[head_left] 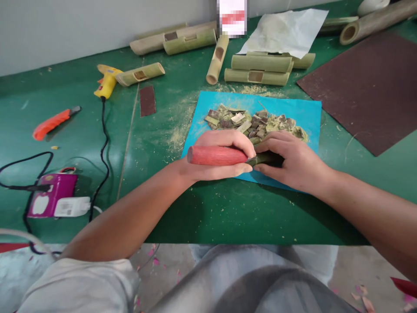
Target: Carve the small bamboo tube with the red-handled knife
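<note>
Left hand [216, 158]: gripping the red handle [215, 155] of a carving tool, fingers wrapped tight around it, blade end pointing toward the other hand.
Right hand [289, 163]: closing over a dark green bamboo piece [267, 159], pinning it down at the near edge of the blue mat [302, 113]; fingers curled, mostly hiding the piece.
Progress: judging by the heap of cut chips [254, 121] lying on the mat just behind the hands and the sawdust [177, 134] spreading to its left, well into the cutting; piece under the right hand not yet finished, as far as can be told.
Done pieces: lying at the back of the green desk [211, 208], several bamboo tubes [257, 69] with rectangular windows cut in them.
Around: sitting well apart to the left, a yellow glue gun [106, 80], an orange utility knife [52, 124], a sandpaper strip [147, 100]; to the right, a large brown sheet [368, 87].
In the way: crowding the working spot, only the chip heap.
</note>
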`<state>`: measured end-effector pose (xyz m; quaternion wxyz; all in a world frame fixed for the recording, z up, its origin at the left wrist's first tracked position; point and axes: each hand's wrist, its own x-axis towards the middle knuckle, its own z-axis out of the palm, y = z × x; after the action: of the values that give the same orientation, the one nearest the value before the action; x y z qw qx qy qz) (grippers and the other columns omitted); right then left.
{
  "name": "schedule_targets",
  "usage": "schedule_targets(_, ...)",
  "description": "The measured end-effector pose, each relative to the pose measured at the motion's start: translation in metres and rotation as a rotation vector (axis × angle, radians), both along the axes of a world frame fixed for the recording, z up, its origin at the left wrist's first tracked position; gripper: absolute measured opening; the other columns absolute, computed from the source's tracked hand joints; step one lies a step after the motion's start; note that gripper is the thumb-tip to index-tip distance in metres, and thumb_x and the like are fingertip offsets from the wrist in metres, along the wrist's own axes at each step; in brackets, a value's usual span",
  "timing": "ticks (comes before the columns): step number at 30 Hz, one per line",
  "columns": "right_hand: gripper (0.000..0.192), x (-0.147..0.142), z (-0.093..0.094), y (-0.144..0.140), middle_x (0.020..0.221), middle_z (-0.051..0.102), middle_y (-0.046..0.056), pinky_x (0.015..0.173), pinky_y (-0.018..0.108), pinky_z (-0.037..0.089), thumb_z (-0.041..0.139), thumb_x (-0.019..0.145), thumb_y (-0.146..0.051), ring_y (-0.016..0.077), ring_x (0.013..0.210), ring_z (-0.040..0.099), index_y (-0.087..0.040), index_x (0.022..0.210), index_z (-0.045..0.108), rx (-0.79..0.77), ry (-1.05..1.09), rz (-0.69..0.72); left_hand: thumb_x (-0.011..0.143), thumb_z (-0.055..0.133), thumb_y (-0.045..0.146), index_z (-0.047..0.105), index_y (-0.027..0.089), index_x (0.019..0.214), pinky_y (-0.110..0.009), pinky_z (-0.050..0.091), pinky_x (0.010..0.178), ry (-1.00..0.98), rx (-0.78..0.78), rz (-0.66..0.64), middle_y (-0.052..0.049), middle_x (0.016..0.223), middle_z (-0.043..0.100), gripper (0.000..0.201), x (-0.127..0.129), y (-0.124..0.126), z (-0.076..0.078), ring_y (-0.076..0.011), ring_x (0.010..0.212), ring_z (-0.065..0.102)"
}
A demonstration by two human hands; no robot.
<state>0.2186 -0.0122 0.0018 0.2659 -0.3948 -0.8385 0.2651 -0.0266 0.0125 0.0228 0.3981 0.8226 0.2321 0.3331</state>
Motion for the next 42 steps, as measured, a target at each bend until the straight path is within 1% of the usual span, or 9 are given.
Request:
schedule_targets(5, 0.007, -0.001, 0.001, -0.001, 0.091, 0.071, 0.007, 0.082, 0.044, 0.052, 0.072, 0.087, -0.028, 0.0275, 0.091, 0.066, -0.024, 0.093, 0.068, 0.005, 0.011, -0.009, 0.087, 0.075, 0.019, 0.074, 0.026, 0.09, -0.03, 0.061, 0.082, -0.014, 0.142, 0.03, -0.001, 0.092, 0.082, 0.008, 0.006, -0.004, -0.001, -0.0166, 0.086, 0.077)
schedule_targets(9, 0.009, -0.001, 0.0, -0.001, 0.093, 0.071, 0.008, 0.084, 0.045, 0.052, 0.072, 0.087, -0.028, 0.0281, 0.092, 0.065, -0.024, 0.094, 0.068, 0.0, 0.0, -0.009, 0.084, 0.07, 0.018, 0.07, 0.027, 0.081, -0.032, 0.06, 0.069, -0.025, 0.137, 0.097, -0.001, 0.083, 0.078, 0.009, 0.006, -0.006, -0.004, -0.0166, 0.075, 0.074)
schedule_targets(13, 0.011, 0.0, 0.0, -0.001, 0.095, 0.071, 0.008, 0.086, 0.045, 0.052, 0.073, 0.088, -0.029, 0.0284, 0.094, 0.065, -0.024, 0.096, 0.068, -0.007, -0.008, -0.006, 0.082, 0.066, 0.019, 0.065, 0.026, 0.075, -0.032, 0.056, 0.061, -0.09, 0.14, 0.106, -0.001, 0.076, 0.075, 0.009, 0.003, -0.005, -0.006, -0.016, 0.066, 0.07)
schedule_targets(20, 0.01, 0.0, -0.002, -0.001, 0.096, 0.071, 0.009, 0.085, 0.044, 0.052, 0.072, 0.09, -0.029, 0.0273, 0.093, 0.065, -0.022, 0.097, 0.068, 0.016, 0.002, 0.005, 0.081, 0.064, 0.016, 0.06, 0.023, 0.068, -0.029, 0.05, 0.054, -0.192, 0.205, 0.152, -0.001, 0.066, 0.069, 0.015, 0.003, -0.007, -0.006, -0.0141, 0.059, 0.065)
schedule_targets(24, 0.01, -0.001, -0.002, -0.001, 0.096, 0.071, 0.008, 0.084, 0.044, 0.053, 0.073, 0.088, -0.028, 0.0276, 0.093, 0.065, -0.023, 0.095, 0.068, 0.002, 0.009, -0.013, 0.087, 0.066, 0.02, 0.062, 0.022, 0.068, -0.028, 0.052, 0.056, -0.208, 0.19, 0.191, -0.001, 0.067, 0.07, 0.019, 0.002, -0.007, -0.01, -0.0128, 0.06, 0.066)
schedule_targets(28, 0.011, -0.001, -0.001, -0.001, 0.096, 0.072, 0.008, 0.084, 0.045, 0.053, 0.073, 0.087, -0.028, 0.0279, 0.093, 0.066, -0.023, 0.097, 0.069, -0.002, 0.01, -0.009, 0.095, 0.067, 0.039, 0.07, 0.021, 0.077, -0.031, 0.058, 0.066, -0.218, 0.097, 0.246, -0.003, 0.076, 0.075, 0.025, 0.0, -0.004, -0.014, -0.0152, 0.069, 0.071)
schedule_targets(32, 0.011, -0.001, 0.0, -0.001, 0.096, 0.072, 0.008, 0.084, 0.045, 0.053, 0.071, 0.089, -0.027, 0.0277, 0.093, 0.066, -0.023, 0.098, 0.068, 0.009, 0.004, -0.004, 0.093, 0.072, 0.049, 0.073, 0.021, 0.088, -0.032, 0.06, 0.076, -0.189, 0.038, 0.217, -0.004, 0.088, 0.079, 0.029, -0.001, -0.003, -0.011, -0.0168, 0.081, 0.074)
schedule_targets(37, 0.012, -0.001, 0.0, -0.001, 0.095, 0.071, 0.008, 0.084, 0.045, 0.052, 0.072, 0.089, -0.028, 0.0278, 0.093, 0.065, -0.022, 0.098, 0.069, -0.008, -0.002, 0.002, 0.09, 0.078, 0.045, 0.074, 0.022, 0.096, -0.032, 0.061, 0.081, -0.091, 0.037, 0.104, -0.005, 0.096, 0.08, 0.024, -0.003, -0.003, -0.005, -0.0181, 0.089, 0.076)
schedule_targets(42, 0.01, -0.001, 0.001, -0.001, 0.095, 0.071, 0.008, 0.085, 0.044, 0.052, 0.072, 0.088, -0.028, 0.0275, 0.094, 0.065, -0.023, 0.096, 0.068, -0.018, -0.007, -0.011, 0.088, 0.082, 0.036, 0.075, 0.023, 0.095, -0.031, 0.063, 0.085, -0.081, 0.071, 0.072, -0.005, 0.097, 0.082, 0.017, -0.003, 0.0, -0.006, -0.018, 0.091, 0.078)
